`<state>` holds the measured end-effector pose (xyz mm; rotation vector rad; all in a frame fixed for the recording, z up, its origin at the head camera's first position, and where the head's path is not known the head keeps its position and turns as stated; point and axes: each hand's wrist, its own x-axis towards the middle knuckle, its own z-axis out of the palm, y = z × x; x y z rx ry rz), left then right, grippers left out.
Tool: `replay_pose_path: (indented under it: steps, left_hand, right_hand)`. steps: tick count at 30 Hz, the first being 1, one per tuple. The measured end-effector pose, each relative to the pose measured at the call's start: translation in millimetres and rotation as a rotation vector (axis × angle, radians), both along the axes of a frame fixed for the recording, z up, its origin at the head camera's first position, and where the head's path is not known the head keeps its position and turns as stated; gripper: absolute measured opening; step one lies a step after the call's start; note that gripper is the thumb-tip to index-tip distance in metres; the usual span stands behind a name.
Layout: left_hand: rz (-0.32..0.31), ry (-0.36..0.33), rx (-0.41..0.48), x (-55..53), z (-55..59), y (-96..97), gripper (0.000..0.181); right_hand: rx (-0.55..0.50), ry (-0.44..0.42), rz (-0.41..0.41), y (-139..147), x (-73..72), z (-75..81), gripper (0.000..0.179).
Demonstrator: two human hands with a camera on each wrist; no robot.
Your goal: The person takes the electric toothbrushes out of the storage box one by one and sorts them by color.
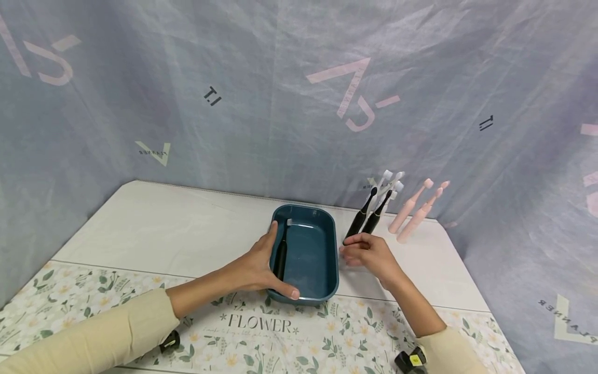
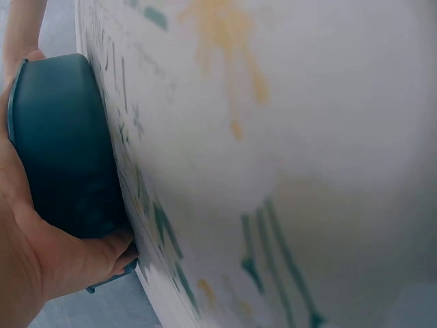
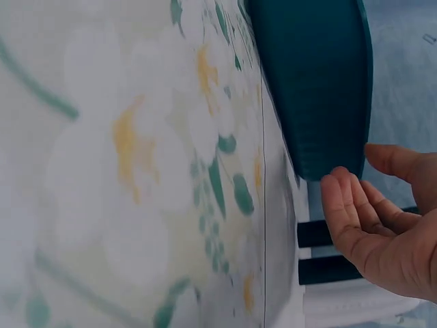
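Note:
A dark teal plastic bin (image 1: 306,298) sits on the table. My left hand (image 1: 261,265) grips its near left corner, thumb over the near rim and fingers along the left wall. Inside the bin, a black electric toothbrush (image 1: 281,257) with a pale head lies along the left side. My right hand (image 1: 371,254) is beside the bin's right wall, fingers loosely bent and holding nothing; whether its fingertips touch the wall I cannot tell. Just beyond that hand, two black electric toothbrushes (image 1: 357,221) stand upright, partly covering several white toothbrushes (image 1: 386,175).
Pink electric toothbrushes (image 1: 413,223) stand upright farther right. The tabletop (image 1: 201,223) is white at the back, with a flower-printed strip (image 1: 261,337) along the front. A grey printed curtain (image 1: 261,104) hangs behind and at both sides.

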<state>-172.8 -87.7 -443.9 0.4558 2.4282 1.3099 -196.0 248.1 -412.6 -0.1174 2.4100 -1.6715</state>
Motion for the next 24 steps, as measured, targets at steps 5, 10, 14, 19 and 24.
replay_pose_path:
  steps: [5,10,14,19,24]
  left_hand:
    - [0.003,-0.006,0.006,0.2,-0.4,0.1,0.18]
    - [0.005,-0.003,0.002,0.9,0.5,0.4,0.179]
    - [0.001,0.001,-0.002,0.7,0.8,0.2,0.18]
    - [-0.005,0.009,0.012,0.4,0.5,-0.1,0.18]
    - [0.002,0.008,0.015,0.5,0.5,0.7,0.18]
  right_hand:
    - [-0.012,0.015,-0.046,-9.4,-1.9,1.1,0.035]
    - [-0.029,0.032,-0.065,-15.0,-2.6,5.0,0.031]
    - [-0.027,0.046,-0.075,-18.6,-2.7,8.5,0.03]
    - [-0.021,0.063,-0.07,-24.5,-2.7,11.5,0.029]
    - [-0.02,0.073,-0.07,-30.4,-2.5,13.8,0.029]
